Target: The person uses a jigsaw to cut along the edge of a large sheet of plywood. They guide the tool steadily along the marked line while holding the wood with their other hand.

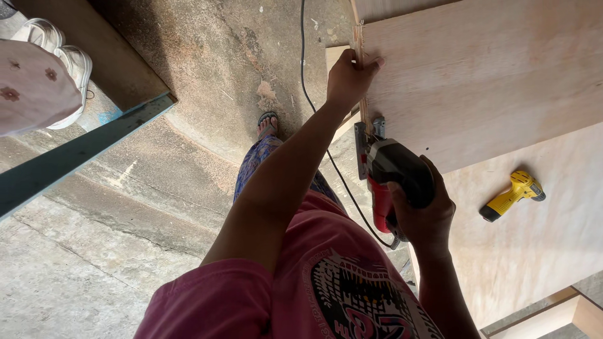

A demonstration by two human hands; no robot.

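Observation:
My right hand (422, 210) grips the black and red handle of a jigsaw (388, 176) whose metal base sits at the near left edge of a plywood sheet (477, 75). My left hand (348, 78) reaches ahead and holds the thin strip at the sheet's left edge (359, 44), fingers curled over it. The saw's black cord (314, 107) trails from the tool across the concrete floor and out of view at the top.
A yellow cordless drill (512, 194) lies on a lower plywood sheet (534, 251) to the right. My sandalled foot (267, 124) stands on the concrete floor (125, 251). Another person's feet in white sandals (59, 59) are at top left beside a dark green beam (75, 154).

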